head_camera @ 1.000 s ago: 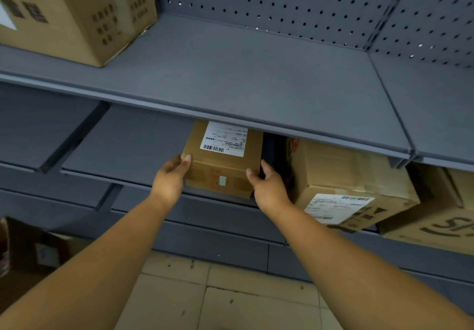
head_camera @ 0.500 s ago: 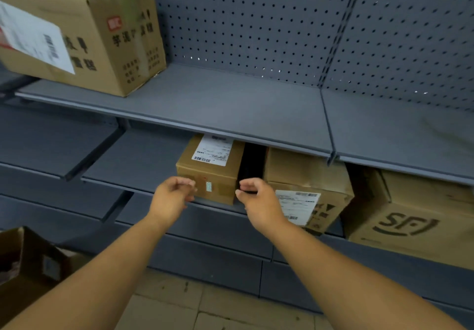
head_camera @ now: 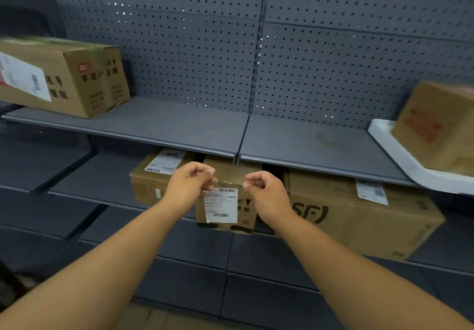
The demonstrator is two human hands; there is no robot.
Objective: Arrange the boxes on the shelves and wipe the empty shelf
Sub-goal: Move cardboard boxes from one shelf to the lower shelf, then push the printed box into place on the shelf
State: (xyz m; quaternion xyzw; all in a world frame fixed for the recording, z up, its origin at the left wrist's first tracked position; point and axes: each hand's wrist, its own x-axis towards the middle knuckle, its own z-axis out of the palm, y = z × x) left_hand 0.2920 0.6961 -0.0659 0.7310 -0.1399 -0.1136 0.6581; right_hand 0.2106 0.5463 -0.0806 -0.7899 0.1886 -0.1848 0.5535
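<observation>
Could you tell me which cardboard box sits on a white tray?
The brown cardboard box with red print, far right; others rest directly on grey shelves.

right box (head_camera: 436, 129) blurred, left box (head_camera: 77, 78) cropped

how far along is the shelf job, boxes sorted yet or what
Done: small box, middle box and SF box line the lower shelf. In hand: left hand and right hand hover curled before the middle box, holding nothing visible. Left: the upper shelf shows a smudge; no cloth in view, so wiping looks undone.
</observation>
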